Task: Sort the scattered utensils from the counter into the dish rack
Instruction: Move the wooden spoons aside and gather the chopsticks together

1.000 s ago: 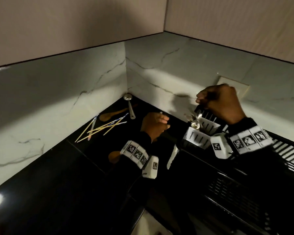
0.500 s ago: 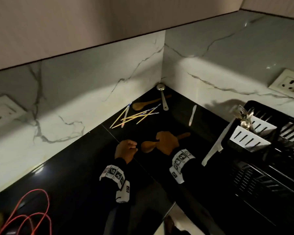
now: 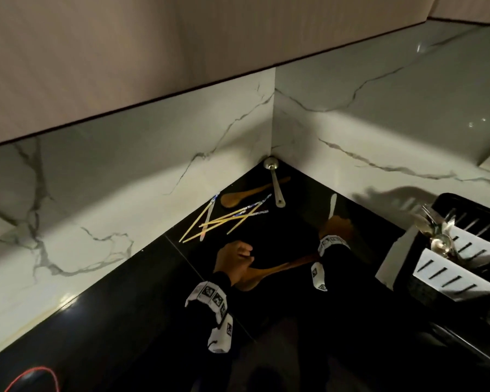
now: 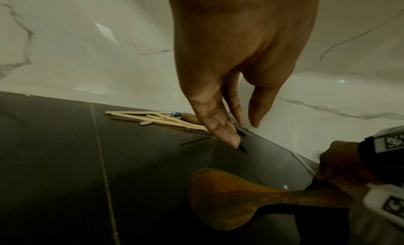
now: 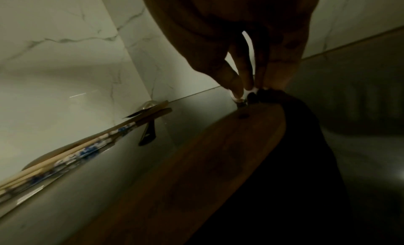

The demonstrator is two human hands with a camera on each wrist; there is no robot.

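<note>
On the black counter (image 3: 125, 306) a large wooden spoon (image 3: 277, 268) lies under my right forearm; the left wrist view shows its bowl (image 4: 225, 198). My right hand (image 3: 335, 225) reaches past it, and its fingertips (image 5: 237, 89) pinch the near end of a white plastic knife (image 3: 333, 204). My left hand (image 3: 234, 258) hovers by the spoon's bowl with loose fingers (image 4: 218, 126), holding nothing. Chopsticks (image 3: 224, 219), a small wooden spoon (image 3: 246, 195) and a metal spoon (image 3: 275, 185) lie in the corner. The black dish rack (image 3: 470, 219) stands at the right.
The rack's white cutlery caddy (image 3: 450, 275) holds several metal utensils (image 3: 436, 233). Marble walls (image 3: 153, 165) close the corner behind the utensils. A red cable (image 3: 31, 376) lies at the counter's near left.
My right hand left the caddy, came over the large wooden spoon and went forward to the white knife. My left hand drew back a little. My head turned left.
</note>
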